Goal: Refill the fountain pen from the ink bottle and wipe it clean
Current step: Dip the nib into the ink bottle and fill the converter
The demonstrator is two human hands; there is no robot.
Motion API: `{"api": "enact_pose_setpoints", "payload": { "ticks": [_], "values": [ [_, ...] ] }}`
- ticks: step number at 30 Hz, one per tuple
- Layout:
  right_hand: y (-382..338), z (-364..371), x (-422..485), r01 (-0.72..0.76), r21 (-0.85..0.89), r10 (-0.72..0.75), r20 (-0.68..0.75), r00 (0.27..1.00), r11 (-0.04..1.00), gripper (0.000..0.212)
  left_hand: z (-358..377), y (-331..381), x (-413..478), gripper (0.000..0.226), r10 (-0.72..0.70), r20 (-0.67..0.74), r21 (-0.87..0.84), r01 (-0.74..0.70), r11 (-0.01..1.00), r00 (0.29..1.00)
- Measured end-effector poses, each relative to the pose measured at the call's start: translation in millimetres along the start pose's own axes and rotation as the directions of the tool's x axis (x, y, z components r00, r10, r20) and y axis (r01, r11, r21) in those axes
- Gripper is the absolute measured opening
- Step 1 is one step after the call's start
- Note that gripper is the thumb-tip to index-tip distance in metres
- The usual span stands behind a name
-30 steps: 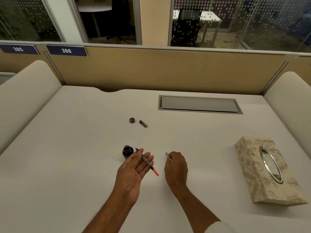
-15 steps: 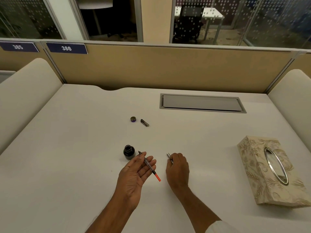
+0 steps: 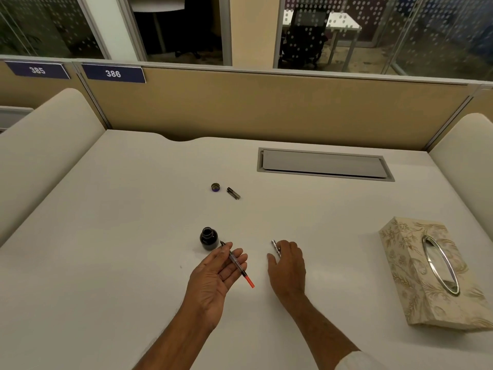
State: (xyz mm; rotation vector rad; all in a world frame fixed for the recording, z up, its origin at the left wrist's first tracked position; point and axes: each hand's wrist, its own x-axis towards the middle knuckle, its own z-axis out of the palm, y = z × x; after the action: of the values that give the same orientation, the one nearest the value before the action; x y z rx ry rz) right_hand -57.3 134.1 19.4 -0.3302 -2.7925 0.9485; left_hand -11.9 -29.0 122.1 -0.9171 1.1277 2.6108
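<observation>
My left hand (image 3: pixel 213 279) is palm up just right of the open ink bottle (image 3: pixel 209 238). The fountain pen's front part (image 3: pixel 236 264), with a clear ink tube and an orange end, lies across its fingers under the thumb. The dark nib end points at the bottle. My right hand (image 3: pixel 288 265) rests palm down on the desk, fingers curled over the silver pen barrel (image 3: pixel 275 246), whose tip sticks out past the fingertips. The thumb stands a little apart on the left.
The bottle's cap (image 3: pixel 215 187) and the dark pen cap (image 3: pixel 233 193) lie further back on the white desk (image 3: pixel 106 236). A patterned tissue box (image 3: pixel 416 268) stands at the right. A grey cable hatch (image 3: pixel 324 164) sits before the beige partition.
Both hands stay almost where they were. The right thumb has spread slightly away from the barrel. The camera has shifted a little.
</observation>
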Motion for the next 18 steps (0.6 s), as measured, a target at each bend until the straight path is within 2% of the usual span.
{"api": "enact_pose_setpoints", "payload": {
  "ticks": [18],
  "values": [
    [9.8, -2.1, 1.1, 0.037, -0.077, -0.040, -0.036, 0.999, 0.996, 0.031, -6.0, -3.7, 2.0, 0.022, -0.013, 0.014, 0.004, 0.013, 1.000, 1.000]
  ]
}}
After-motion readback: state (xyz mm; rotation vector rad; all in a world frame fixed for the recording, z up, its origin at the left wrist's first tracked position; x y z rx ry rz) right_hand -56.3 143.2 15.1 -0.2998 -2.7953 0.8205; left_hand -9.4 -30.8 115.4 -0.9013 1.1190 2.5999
